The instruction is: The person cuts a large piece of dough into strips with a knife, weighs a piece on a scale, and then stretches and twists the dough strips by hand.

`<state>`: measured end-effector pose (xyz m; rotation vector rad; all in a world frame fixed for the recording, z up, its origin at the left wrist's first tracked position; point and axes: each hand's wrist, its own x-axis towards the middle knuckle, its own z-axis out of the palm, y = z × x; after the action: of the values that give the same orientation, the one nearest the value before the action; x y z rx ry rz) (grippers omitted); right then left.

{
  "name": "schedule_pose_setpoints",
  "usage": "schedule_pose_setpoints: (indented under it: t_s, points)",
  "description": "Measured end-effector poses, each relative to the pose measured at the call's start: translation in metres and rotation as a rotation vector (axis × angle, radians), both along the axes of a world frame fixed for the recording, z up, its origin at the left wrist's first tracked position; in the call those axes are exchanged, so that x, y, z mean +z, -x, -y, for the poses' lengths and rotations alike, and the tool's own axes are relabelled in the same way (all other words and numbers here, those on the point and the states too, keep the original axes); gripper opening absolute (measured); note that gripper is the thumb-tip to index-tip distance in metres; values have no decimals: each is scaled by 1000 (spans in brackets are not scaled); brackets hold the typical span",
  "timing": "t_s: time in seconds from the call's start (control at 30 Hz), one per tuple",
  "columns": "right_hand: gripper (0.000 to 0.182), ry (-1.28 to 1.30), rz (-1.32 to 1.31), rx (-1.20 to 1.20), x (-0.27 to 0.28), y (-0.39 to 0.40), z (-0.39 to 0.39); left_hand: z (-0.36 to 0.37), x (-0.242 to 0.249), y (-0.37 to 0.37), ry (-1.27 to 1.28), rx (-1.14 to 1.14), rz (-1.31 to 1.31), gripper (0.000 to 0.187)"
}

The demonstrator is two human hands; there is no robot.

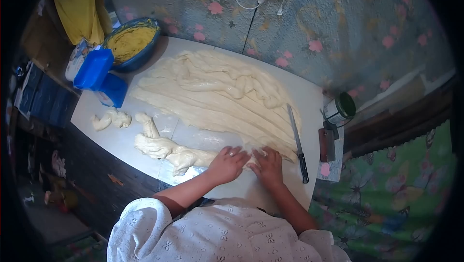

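Observe pale dough sheet (pixel 217 112) spread across table (pixel 307 93), away from body and mostly ahead-left of both hands. Read its long axis as slanting from far left down to near right, with wrinkled folds along far side. Find near right corner directly ahead of right hand (pixel 268 167), clearly nearer to it than to left hand (pixel 226 166). Note second axis: dough strip (pixel 186 155), thick and twisted, running leftward from beside left hand, roughly along near edge of table. See left hand angled inward, touching thin dough between hands, with fingers bent and slightly spread. See right hand angled inward too, touching same thin dough at near edge of sheet, with fingers curved and thumb toward left hand. Judge both grips as narrow and low, with only a small gap from hand to hand. Cannot tell pinch from flat press under fingertips; cannot confirm dough closed within either grip. Record knife (pixel 302 165) just right of right hand, with handle toward body and blade slanting away along right end of sheet. Log small scraps (pixel 120 118) beyond far left end of strip, well apart from left hand.
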<state>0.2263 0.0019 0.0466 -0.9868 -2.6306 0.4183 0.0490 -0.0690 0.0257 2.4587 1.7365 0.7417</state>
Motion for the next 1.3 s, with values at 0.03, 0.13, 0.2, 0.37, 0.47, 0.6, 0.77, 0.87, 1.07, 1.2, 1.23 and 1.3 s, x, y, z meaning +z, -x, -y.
schedule_pose_setpoints:
  t_s: [0.03,0.13,0.2,0.37,0.47,0.6,0.77,0.87,1.07,1.2,1.23,1.3]
  points:
    - [33,38,-54,-36,-4,1,1,-3,6,2,89,67,19,37]
    - [33,461,119,79,16,-16,-4,-26,10,18,287,26,155,29]
    - [32,481,92,46,18,-19,-21,-29,3,15,438,47,389,19]
    - [19,305,201,151,-15,1,-60,-53,4,6,334,74,277,13]
    - [16,203,186,230,-16,11,-66,-61,-6,7,310,58,201,10]
    - [17,128,71,208,-21,4,-56,-52,-13,13,292,0,200,9]
    - [14,589,-71,149,-9,-42,-52,-16,1,12,374,-24,330,9]
    - [17,732,-248,1,1,-38,-49,-6,-5,3,186,39,590,10]
    - [13,208,7,210,-5,1,-60,-34,-4,4,180,99,292,7]
    - [8,85,74,214,-10,-2,-64,-42,-9,5,93,129,110,8]
    - [8,81,73,220,-15,-6,-62,-41,-8,8,92,162,101,9]
    - [12,55,259,154,-26,-22,-57,-35,-6,13,83,206,89,9]
